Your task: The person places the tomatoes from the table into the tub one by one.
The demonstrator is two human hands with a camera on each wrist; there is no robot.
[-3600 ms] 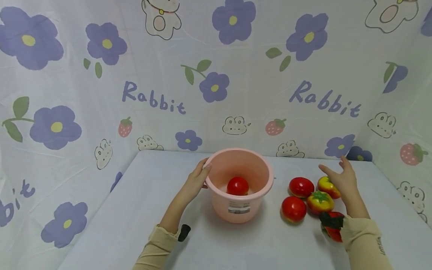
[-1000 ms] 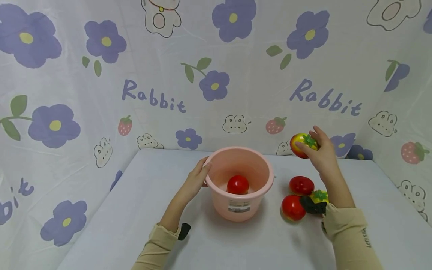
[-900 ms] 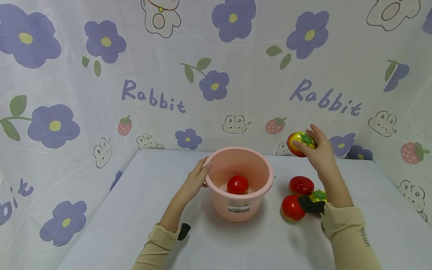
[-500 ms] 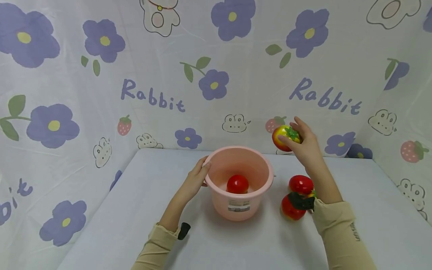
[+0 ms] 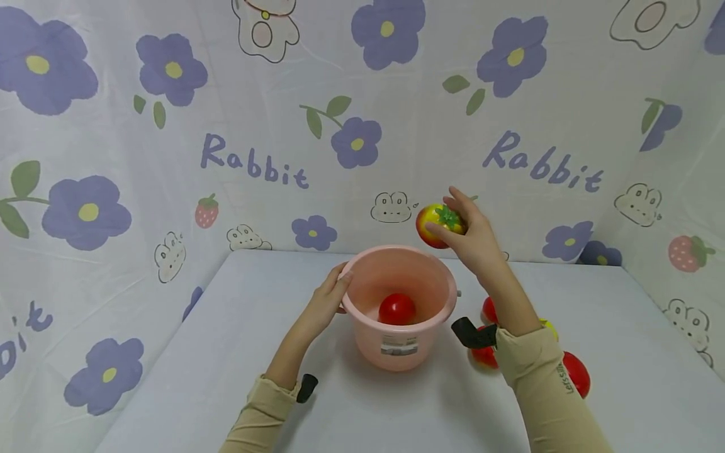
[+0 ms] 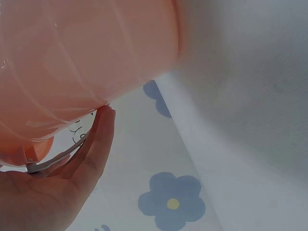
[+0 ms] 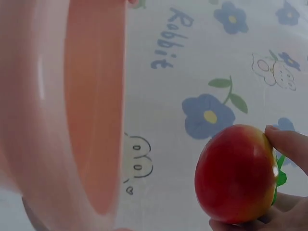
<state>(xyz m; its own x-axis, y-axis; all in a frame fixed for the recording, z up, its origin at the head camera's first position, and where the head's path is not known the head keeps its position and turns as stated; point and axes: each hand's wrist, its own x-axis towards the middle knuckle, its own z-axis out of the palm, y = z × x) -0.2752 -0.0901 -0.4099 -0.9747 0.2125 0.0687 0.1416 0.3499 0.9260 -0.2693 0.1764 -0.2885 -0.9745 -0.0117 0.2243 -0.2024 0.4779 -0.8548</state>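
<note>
– What did your right hand have?
– A yellow-and-red tomato with a green leafy top. Your thumb and fingers pinched it, parted only by its width.
– Where was that tomato from the bucket?
– Higher than the bucket's rim, toward its far right side. The right wrist view showed you a gap between the two; whether the tomato was straight over the opening, you could not tell.
– And your left hand?
– It gripped the left side of the bucket, thumb at the rim and fingers against the outer wall, beside the handle.
– Did the bucket hold anything?
– A red tomato sat on its bottom. The bucket stood upright on the desk, its label facing you.
– What was to the right of the bucket?
– Two more red tomatoes, one nearer you and one beyond it, a mostly hidden yellow one, and, farther right, another red fruit. Your right arm and sleeve covered parts of them all.
– Behind the bucket?
– You faced a flowered cloth.
</note>
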